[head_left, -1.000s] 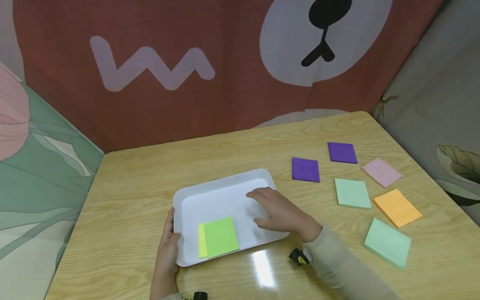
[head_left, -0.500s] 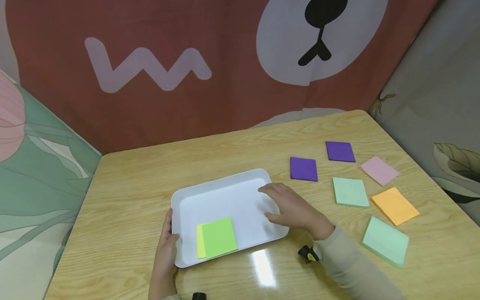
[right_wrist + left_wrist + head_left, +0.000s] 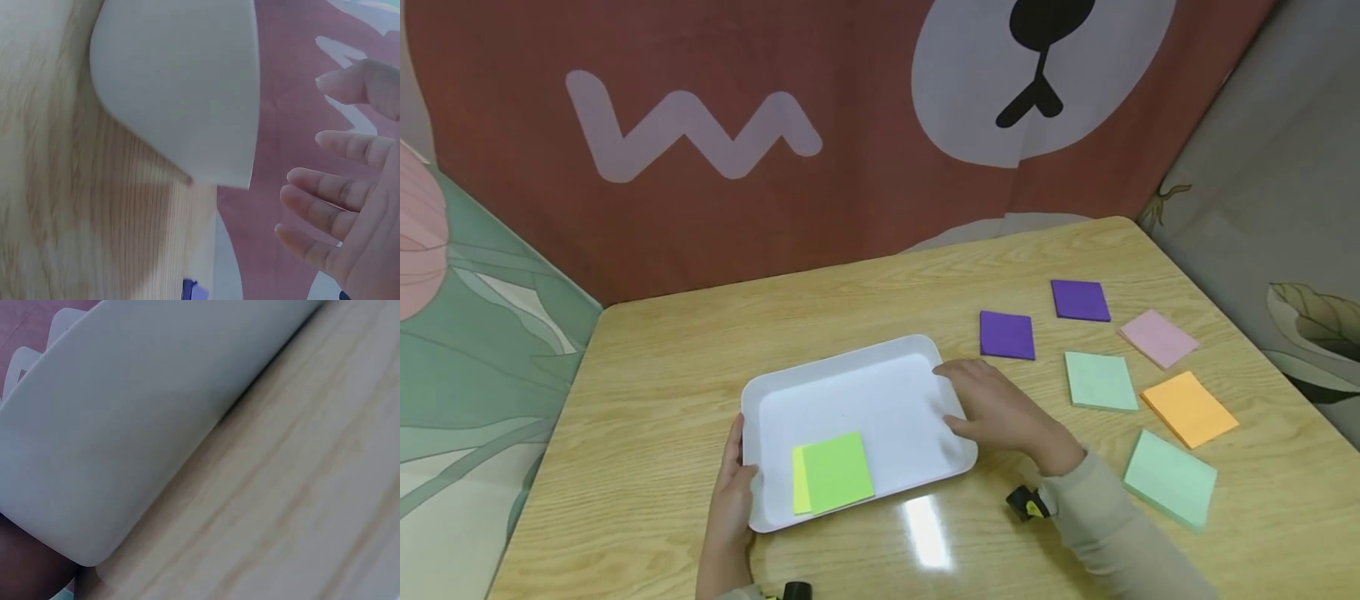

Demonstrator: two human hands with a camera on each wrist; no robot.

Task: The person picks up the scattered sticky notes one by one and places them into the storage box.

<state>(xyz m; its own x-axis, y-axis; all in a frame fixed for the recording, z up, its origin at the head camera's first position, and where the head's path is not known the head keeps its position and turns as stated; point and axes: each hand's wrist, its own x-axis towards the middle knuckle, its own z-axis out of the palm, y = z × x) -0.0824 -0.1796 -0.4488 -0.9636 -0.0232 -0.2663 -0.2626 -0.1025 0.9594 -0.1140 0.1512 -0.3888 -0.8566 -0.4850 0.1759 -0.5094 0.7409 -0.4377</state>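
Note:
A white tray (image 3: pixel 880 400) lies on the wooden table, a lime green sticky note pad (image 3: pixel 838 472) overlapping a yellow one (image 3: pixel 801 481) at its near left. My left hand (image 3: pixel 730 492) grips the tray's left side, thumb at the rim and fingers along the outer wall. In the left wrist view the tray's wall (image 3: pixel 137 412) fills the upper left, with part of a finger against its corner. My right hand (image 3: pixel 992 408) hovers at the tray's right rim with fingers spread and holding nothing. The right wrist view shows these fingers (image 3: pixel 337 187) apart from the tray.
Right of the tray lie two purple pads (image 3: pixel 1007 335) (image 3: pixel 1080 300), a pink pad (image 3: pixel 1158 338), an orange pad (image 3: pixel 1190 409) and two mint green pads (image 3: pixel 1101 381) (image 3: pixel 1170 479). A printed curtain (image 3: pixel 865 208) hangs behind the table's far edge.
My right hand has moved right, from above the tray's inside to its right rim. The left hand keeps its hold, and the tray and pads stay in place.

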